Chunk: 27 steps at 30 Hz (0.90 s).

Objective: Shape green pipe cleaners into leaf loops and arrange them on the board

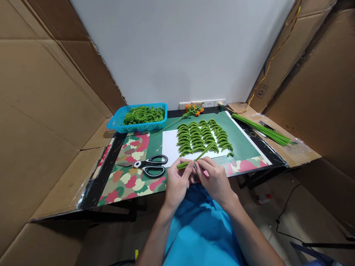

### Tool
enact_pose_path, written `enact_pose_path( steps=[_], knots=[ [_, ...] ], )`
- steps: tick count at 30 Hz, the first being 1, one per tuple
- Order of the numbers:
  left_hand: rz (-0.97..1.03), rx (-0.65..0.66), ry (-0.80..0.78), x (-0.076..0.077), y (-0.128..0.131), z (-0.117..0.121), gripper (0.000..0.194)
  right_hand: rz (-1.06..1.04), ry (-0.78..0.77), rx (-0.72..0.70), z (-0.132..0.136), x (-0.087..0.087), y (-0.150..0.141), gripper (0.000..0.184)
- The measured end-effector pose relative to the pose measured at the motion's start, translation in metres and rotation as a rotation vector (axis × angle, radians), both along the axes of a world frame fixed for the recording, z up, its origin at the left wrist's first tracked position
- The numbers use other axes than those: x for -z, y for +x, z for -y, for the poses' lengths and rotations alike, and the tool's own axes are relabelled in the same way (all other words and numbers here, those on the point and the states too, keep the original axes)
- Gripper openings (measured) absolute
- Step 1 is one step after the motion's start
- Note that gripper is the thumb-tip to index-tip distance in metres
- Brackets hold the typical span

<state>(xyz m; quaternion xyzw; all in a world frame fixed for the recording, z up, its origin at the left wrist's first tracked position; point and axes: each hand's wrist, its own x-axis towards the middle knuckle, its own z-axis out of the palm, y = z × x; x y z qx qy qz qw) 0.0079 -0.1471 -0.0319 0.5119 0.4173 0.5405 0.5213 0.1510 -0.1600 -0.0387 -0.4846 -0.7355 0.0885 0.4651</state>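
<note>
My left hand (177, 183) and my right hand (213, 179) meet at the table's near edge, both pinched on a green pipe cleaner (198, 157) that slants up toward the right. Just beyond it, several rows of bent green pipe cleaner pieces (203, 136) lie on a white sheet (170, 147) on the green mat (241, 142). Black-handled scissors (149, 165) rest on the patterned mat to the left of my left hand.
A blue basket (119, 120) with more curled green pieces stands at the back left. A bundle of straight green stems (262, 129) lies at the right. A stem with orange blossoms (194, 109) lies at the back. Cardboard walls enclose both sides.
</note>
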Motion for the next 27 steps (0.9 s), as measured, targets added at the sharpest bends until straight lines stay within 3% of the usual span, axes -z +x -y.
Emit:
enact_pose_path(
  steps=[9, 15, 23, 27],
  knots=[
    [-0.03, 0.01, -0.028, 0.0, -0.003, -0.002, 0.029, 0.004, 0.004, -0.045, -0.003, -0.001, 0.008, 0.021],
    [-0.006, -0.033, -0.031, -0.002, -0.005, -0.003, 0.028, -0.063, 0.153, -0.03, -0.005, 0.002, 0.015, 0.019],
    [-0.11, -0.005, -0.014, -0.008, -0.007, -0.002, 0.031, 0.305, 0.095, 0.039, -0.008, -0.002, 0.026, 0.021],
    [-0.15, 0.014, 0.006, -0.011, -0.008, 0.001, 0.03, 0.359, 0.078, 0.011, -0.005, -0.009, 0.024, 0.021]
  ],
)
